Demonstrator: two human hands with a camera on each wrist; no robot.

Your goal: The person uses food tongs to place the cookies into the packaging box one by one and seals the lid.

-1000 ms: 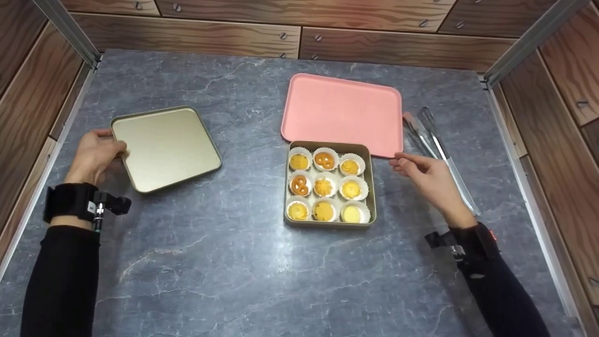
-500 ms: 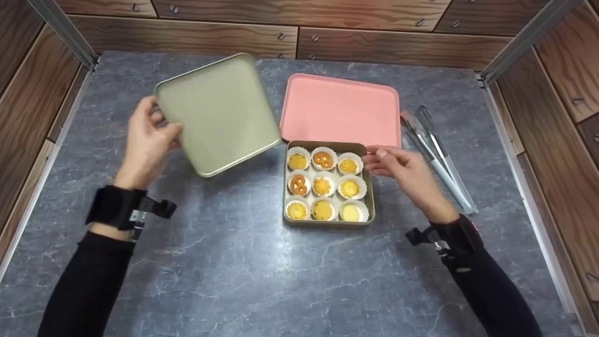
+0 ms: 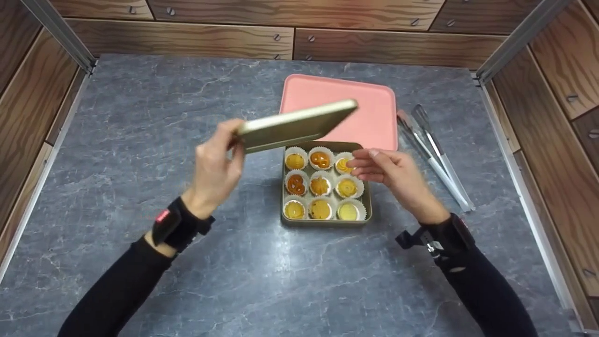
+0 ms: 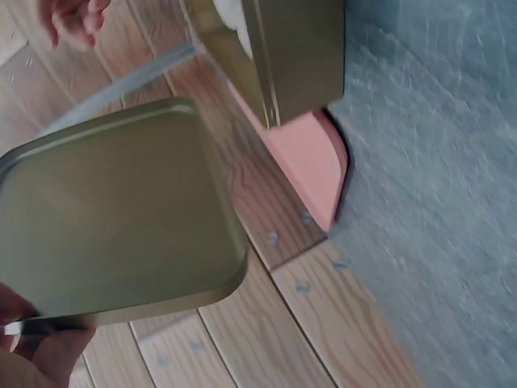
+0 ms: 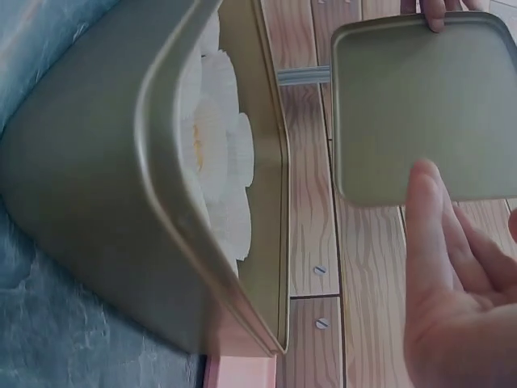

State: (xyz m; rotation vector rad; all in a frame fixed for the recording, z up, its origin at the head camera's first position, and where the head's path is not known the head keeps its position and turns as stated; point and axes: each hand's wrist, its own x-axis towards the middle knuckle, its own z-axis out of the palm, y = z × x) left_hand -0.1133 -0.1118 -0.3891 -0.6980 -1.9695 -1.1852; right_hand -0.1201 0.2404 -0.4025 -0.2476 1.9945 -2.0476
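Observation:
My left hand point(image 3: 217, 166) grips the gold tin lid point(image 3: 297, 126) by its left edge. The lid is raised and tilted, its hollow underside facing down and toward me, and it overlaps the pink tray in the head view. Below and to its right sits the square tin point(image 3: 325, 222), uncovered, with cookies point(image 3: 320, 185) in white paper cups set in rows. My right hand point(image 3: 390, 175) hovers at the tin's upper right corner, fingers extended and holding nothing. In the right wrist view the lid point(image 5: 428, 113) hangs beyond the right hand's fingers.
Behind the tin lies a pink tray point(image 3: 383, 107), partly hidden by the lid. Tongs point(image 3: 440, 159) with pale handles lie to the right of the tray. Wood-patterned panels point(image 3: 210, 40) border the grey marbled table point(image 3: 187, 290) at the back and sides.
My left hand has carried the lid from the left side up and right toward the tin, tilting it on the way. My right hand has moved left, from the tray's corner to over the tin's edge.

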